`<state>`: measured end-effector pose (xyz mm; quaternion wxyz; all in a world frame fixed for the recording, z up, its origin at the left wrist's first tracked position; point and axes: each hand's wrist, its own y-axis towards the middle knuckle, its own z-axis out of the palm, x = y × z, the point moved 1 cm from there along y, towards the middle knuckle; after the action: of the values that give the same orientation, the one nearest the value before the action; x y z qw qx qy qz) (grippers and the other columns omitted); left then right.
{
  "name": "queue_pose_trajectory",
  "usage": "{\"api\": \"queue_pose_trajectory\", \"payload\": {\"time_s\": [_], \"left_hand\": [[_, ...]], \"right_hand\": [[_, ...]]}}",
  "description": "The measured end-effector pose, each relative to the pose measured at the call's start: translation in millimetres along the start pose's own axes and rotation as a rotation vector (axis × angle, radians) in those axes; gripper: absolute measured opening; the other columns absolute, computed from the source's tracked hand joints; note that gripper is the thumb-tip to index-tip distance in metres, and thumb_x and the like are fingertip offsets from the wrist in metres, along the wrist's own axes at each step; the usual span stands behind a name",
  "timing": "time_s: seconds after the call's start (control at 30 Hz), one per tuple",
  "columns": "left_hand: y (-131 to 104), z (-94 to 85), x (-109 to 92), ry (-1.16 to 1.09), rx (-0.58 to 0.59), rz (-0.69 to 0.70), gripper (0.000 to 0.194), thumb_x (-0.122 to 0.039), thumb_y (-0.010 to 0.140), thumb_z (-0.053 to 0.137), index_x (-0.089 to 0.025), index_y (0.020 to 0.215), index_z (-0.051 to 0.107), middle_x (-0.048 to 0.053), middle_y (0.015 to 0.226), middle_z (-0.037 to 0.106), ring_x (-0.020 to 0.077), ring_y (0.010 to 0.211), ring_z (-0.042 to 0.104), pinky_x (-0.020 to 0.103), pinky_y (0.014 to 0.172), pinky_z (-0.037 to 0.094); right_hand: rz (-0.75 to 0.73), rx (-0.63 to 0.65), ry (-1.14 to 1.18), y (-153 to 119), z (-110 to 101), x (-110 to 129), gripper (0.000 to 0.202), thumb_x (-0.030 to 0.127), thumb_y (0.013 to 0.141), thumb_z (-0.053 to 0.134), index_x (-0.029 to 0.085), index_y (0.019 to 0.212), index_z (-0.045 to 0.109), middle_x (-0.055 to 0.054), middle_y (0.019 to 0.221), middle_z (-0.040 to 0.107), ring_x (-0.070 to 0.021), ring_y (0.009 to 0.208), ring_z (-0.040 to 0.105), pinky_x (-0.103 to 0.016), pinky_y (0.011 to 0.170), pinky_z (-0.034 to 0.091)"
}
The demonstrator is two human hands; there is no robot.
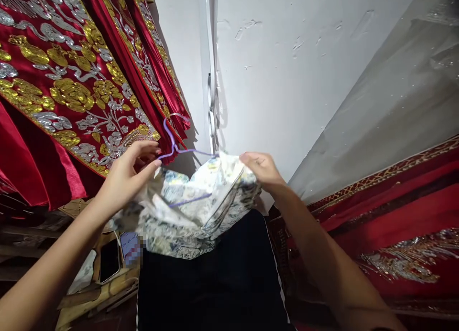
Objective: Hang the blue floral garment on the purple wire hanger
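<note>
A floral-print garment (pixel 186 233), white with blue, green and yellow, hangs bunched on a thin purple clothes hanger (pixel 195 152) in front of me. The hanger's hook points up and its lower bar shows inside the open neck. My left hand (pixel 131 171) is closed at the left arm of the hanger, thumb against fingers, beside the garment's left shoulder. At the other shoulder, my right hand (pixel 261 168) pinches the cloth over the hanger's end. The garment's lower left side is blurred, and its lower part is folded up out of sight.
Red cloths with gold and silver embroidery (pixel 71 92) hang on the left. A white wall (pixel 272 82) with a metal strip (pixel 211 82) stands ahead. Plastic sheeting (pixel 394 97) and red embroidered fabric (pixel 412 254) lie right. Two phones (pixel 109 259) rest on a wooden seat (pixel 111 290) lower left.
</note>
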<state>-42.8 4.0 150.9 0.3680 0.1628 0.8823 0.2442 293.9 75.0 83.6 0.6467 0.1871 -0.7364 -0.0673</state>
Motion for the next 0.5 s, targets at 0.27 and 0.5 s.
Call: {"api": "queue_pose_trajectory", "payload": {"time_s": [0.27,0.5], "left_hand": [[-50,69.7,8,0.097,-0.012,0.202,0.028,-0.032,0.096,0.055,-0.027,0.123,0.059,0.007,0.104,0.068,0.0255,0.098,0.065,0.04,0.093,0.049],[-66,160.6,25,0.026,0.45,-0.066,0.043,-0.04,0.099,0.047,-0.03,0.141,0.051,0.009,0.109,0.069,0.0279,0.099,0.066,0.033,0.08,0.048]], "right_hand": [[-0.068,-0.386,0.13,18,-33,4,0.039,0.062,0.078,0.072,0.023,0.075,0.066,-0.005,0.073,0.066,-0.0234,0.076,0.065,-0.034,0.062,0.052],[0.027,-0.396,0.185,-24,-31,-24,0.038,0.059,0.082,0.07,0.021,0.084,0.069,-0.005,0.072,0.068,-0.024,0.069,0.065,-0.033,0.056,0.049]]}}
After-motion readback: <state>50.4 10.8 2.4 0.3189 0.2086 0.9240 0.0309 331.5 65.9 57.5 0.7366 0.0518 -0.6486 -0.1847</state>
